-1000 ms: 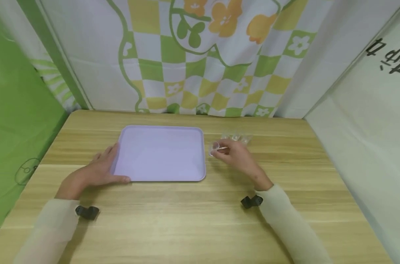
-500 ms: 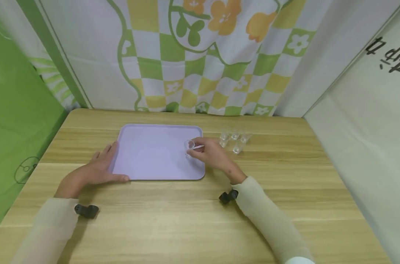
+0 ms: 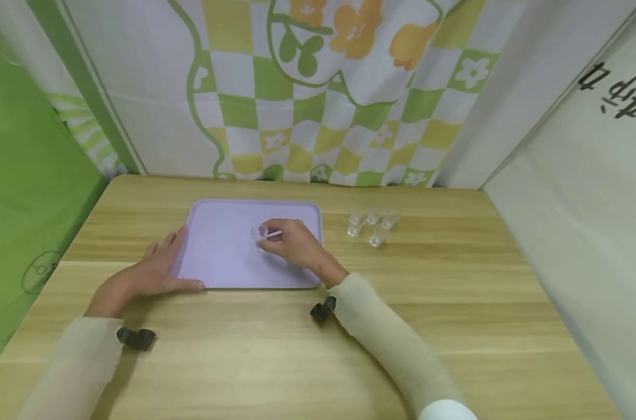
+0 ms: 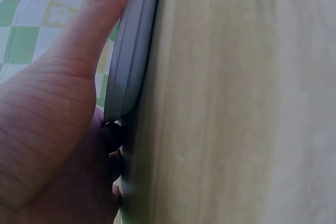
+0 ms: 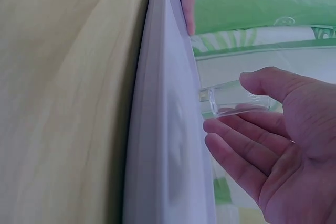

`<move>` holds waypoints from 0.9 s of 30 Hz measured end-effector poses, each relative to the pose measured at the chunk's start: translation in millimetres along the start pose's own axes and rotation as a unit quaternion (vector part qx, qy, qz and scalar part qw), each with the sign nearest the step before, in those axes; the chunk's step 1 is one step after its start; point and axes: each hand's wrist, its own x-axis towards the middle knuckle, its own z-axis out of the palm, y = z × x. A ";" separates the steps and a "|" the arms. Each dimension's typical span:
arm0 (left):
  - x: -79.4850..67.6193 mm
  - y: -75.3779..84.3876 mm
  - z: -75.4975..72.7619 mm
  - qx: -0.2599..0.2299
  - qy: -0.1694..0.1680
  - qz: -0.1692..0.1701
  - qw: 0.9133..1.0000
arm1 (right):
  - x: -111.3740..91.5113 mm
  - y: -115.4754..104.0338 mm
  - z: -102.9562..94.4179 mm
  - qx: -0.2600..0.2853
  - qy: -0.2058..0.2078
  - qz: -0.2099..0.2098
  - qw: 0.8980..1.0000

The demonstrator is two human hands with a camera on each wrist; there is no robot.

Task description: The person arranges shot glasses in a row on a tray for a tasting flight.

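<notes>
Checkered curtain behind, wooden bench below: a clear shot glass is pinched upright over the lilac tray by the right hand; the tray's corner is braced by the outstretched left hand. Placement seems underway; gentle lowering looks needed.

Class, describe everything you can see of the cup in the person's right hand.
The cup is small, clear and colourless, seemingly glass, with a round open mouth, tapering sides and a thick base. It is roughly upright, and no contents show. The right hand pinches it between thumb and fingers over the lilac tray; whether its base touches the tray is unclear.
</notes>
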 end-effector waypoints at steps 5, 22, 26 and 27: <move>-4.3 -6.1 1.7 -0.010 0.005 0.005 1.000 | 15.2 -6.4 19.0 0.018 0.009 0.003 1.000; -2.4 -14.6 9.3 -0.020 0.026 0.037 0.999 | 50.6 -23.0 54.2 0.029 0.025 0.012 0.999; -3.5 -10.5 7.9 -0.019 0.023 0.036 0.999 | 57.4 -28.7 59.1 0.010 0.029 0.005 1.000; -3.3 -10.5 7.9 -0.020 0.024 0.037 0.999 | 59.1 -29.7 60.5 0.004 0.030 0.005 1.000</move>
